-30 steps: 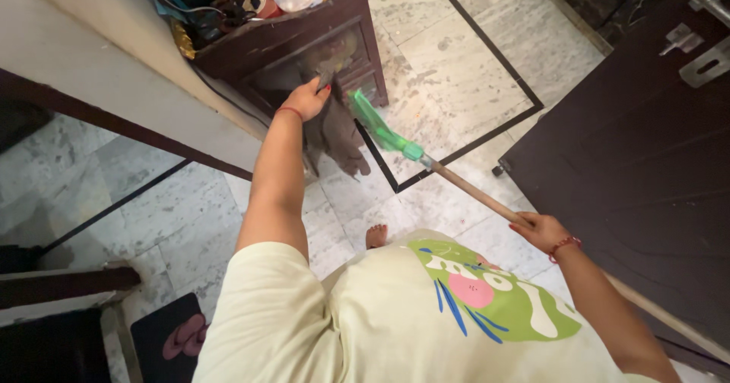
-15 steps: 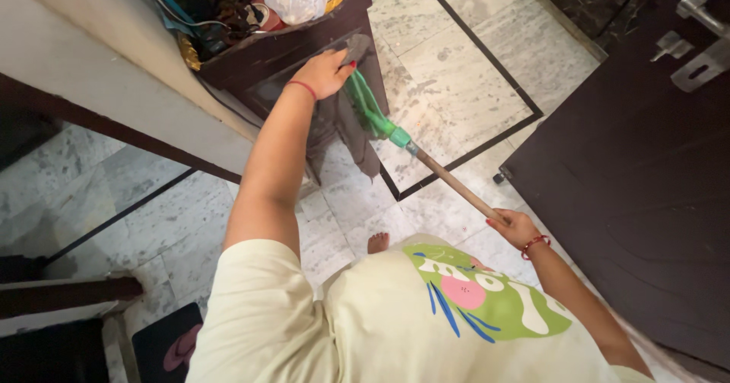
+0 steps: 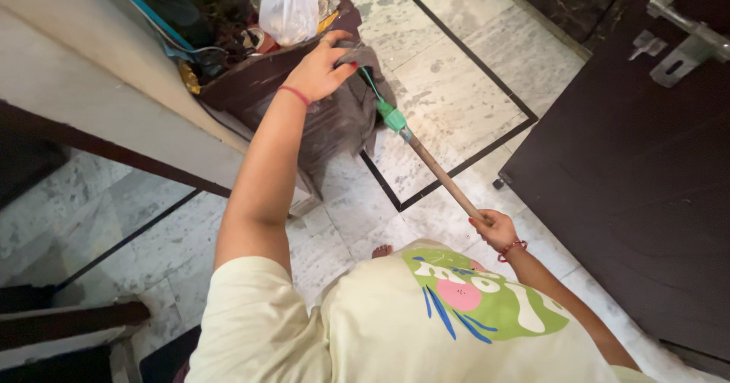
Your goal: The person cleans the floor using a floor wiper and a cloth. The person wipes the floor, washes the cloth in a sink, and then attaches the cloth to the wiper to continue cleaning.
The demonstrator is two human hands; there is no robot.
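My left hand (image 3: pixel 323 67) grips the top of a dark grey cloth (image 3: pixel 346 117) that hangs down over the front of a dark wooden cabinet (image 3: pixel 236 86). The cloth drapes over the green head (image 3: pixel 389 114) of a mop. My right hand (image 3: pixel 494 229) holds the mop's wooden handle (image 3: pixel 441 171), which slants from my waist up towards the cabinet. A red thread circles each wrist.
On the cabinet sit a white plastic bag (image 3: pixel 289 6) and cluttered small items. A beige wall ledge (image 3: pixel 99 101) runs on the left. A dark brown door (image 3: pixel 639 162) with metal latches stands on the right. The marble floor (image 3: pixel 449 86) has black inlay lines.
My left hand has lifted the cloth from low on the cabinet front to its top edge. The mop head has swung up and towards the cabinet, and the cloth now covers it.
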